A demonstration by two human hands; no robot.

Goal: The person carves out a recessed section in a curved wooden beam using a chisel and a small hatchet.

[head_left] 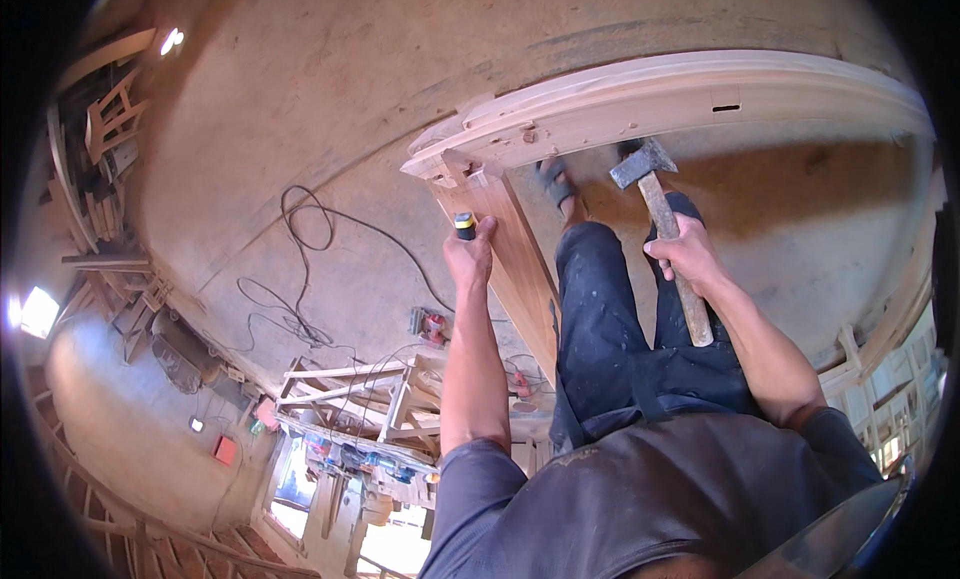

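My left hand (470, 254) is closed around a black-and-yellow tool handle (464, 225), like a chisel's; only its butt end shows above the fist and the rest is hidden. The fist is at the left edge of a wooden board (518, 247); I cannot tell whether it touches it. The board meets a long moulded wooden beam (610, 119) at a corner joint, with wood chips on the beam. My right hand (690, 251) grips a hammer (657, 194) by its wooden handle, over my legs. Its dark metal head is raised near the beam, apart from it.
A dark cord (310, 224) lies in loops on the concrete floor at the left. A red-and-grey power tool (430, 327) sits near it. Behind are a cluttered wooden frame bench (400, 399) and stacked timber (100, 219). My sandalled foot (556, 179) is beside the beam.
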